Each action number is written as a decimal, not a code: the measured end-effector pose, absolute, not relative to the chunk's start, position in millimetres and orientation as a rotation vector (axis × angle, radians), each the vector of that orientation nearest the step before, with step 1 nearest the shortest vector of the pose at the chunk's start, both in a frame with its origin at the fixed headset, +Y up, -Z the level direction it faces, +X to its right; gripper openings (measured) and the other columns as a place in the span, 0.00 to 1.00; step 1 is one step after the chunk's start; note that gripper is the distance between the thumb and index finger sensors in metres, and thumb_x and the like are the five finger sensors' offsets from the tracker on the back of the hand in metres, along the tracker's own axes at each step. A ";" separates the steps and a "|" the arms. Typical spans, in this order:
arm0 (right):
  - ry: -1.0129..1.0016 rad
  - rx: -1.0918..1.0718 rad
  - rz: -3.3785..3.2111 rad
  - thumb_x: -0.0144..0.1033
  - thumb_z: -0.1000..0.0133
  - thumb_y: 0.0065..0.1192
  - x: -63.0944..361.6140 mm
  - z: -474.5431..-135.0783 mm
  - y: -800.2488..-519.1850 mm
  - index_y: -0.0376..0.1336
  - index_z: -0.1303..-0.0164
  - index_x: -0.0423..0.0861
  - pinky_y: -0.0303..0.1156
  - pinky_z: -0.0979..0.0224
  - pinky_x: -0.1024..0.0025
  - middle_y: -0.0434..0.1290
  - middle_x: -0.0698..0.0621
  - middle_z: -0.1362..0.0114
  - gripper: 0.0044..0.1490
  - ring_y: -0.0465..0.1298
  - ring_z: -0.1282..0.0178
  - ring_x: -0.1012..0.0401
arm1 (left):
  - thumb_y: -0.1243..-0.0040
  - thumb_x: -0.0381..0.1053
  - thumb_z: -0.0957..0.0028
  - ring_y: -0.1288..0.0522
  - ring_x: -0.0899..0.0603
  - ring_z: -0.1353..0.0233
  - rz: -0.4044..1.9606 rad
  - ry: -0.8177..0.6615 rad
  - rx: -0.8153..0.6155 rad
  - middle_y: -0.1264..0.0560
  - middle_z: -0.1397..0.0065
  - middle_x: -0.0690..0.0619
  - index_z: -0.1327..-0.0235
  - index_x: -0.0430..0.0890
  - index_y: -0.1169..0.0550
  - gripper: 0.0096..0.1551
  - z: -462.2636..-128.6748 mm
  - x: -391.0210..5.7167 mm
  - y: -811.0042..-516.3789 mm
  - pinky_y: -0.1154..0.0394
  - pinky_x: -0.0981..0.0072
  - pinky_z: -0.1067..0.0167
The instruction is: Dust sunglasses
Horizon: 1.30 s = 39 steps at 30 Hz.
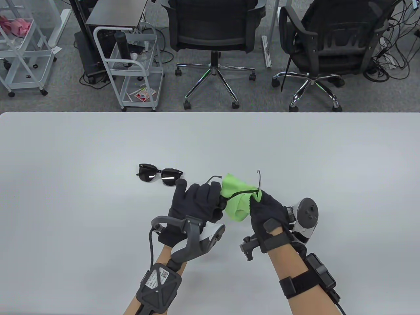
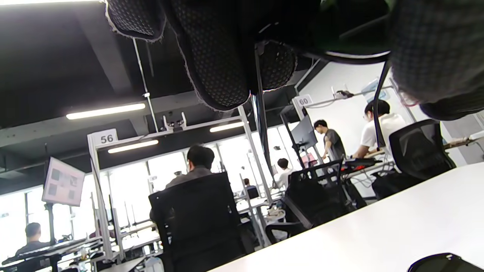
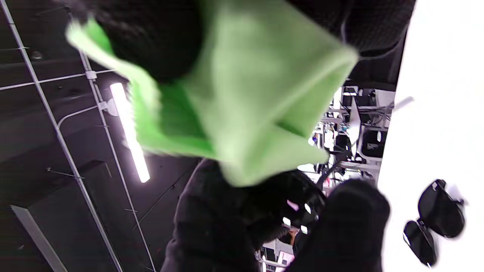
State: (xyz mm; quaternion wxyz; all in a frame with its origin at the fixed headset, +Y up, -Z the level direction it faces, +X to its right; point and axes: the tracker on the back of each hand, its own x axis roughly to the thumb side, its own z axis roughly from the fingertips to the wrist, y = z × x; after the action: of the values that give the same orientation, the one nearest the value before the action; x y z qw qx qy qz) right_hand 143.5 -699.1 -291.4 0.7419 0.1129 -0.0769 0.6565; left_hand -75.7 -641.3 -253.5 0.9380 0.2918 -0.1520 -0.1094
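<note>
Above the white table (image 1: pixel 65 197), the left hand (image 1: pixel 197 206) grips thin-framed sunglasses (image 1: pixel 229 193) while the right hand (image 1: pixel 267 213) holds a green cloth (image 1: pixel 234 200) against them, a second dark pair (image 1: pixel 159 174) lying at ten o'clock.

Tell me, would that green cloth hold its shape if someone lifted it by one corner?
Probably not. The green cloth bunches and folds around the right hand, so it looks limp. It seems thin and light. Its soft weave probably grips the held sunglasses rather than slipping.

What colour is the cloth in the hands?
Bright green cloth, clearest in the table view.
</note>
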 end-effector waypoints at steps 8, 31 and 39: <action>-0.126 0.293 1.412 0.37 0.55 0.78 148.5 -294.6 -694.6 0.77 0.47 0.46 0.72 0.33 0.41 0.84 0.50 0.43 0.25 0.85 0.45 0.52 | 0.31 0.80 0.74 0.17 0.55 0.33 -0.264 -0.323 0.606 0.24 0.36 0.69 0.29 0.63 0.35 0.56 -254.3 -78.2 -640.8 0.35 0.45 0.24; -0.165 0.086 1.448 0.53 0.53 0.76 152.3 -291.7 -706.4 0.79 0.59 0.46 0.75 0.37 0.47 0.86 0.52 0.56 0.24 0.87 0.59 0.55 | 0.26 0.76 0.76 0.20 0.57 0.30 -0.049 -0.454 0.473 0.23 0.39 0.71 0.29 0.65 0.34 0.57 -257.6 -89.9 -639.9 0.37 0.43 0.20; 0.114 0.292 1.255 0.36 0.49 0.70 147.4 -303.3 -713.4 0.71 0.38 0.44 0.68 0.33 0.38 0.80 0.47 0.36 0.28 0.82 0.39 0.48 | 0.25 0.75 0.77 0.20 0.57 0.31 -0.028 -0.431 0.445 0.23 0.40 0.71 0.29 0.66 0.34 0.56 -263.6 -97.3 -642.1 0.37 0.43 0.21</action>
State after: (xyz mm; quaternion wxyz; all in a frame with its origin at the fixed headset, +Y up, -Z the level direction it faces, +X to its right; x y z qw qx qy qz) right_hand 147.4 -713.4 -303.3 0.7980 0.1360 0.0533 0.5847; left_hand -97.3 -642.1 -263.6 0.9523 0.2188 -0.2123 -0.0139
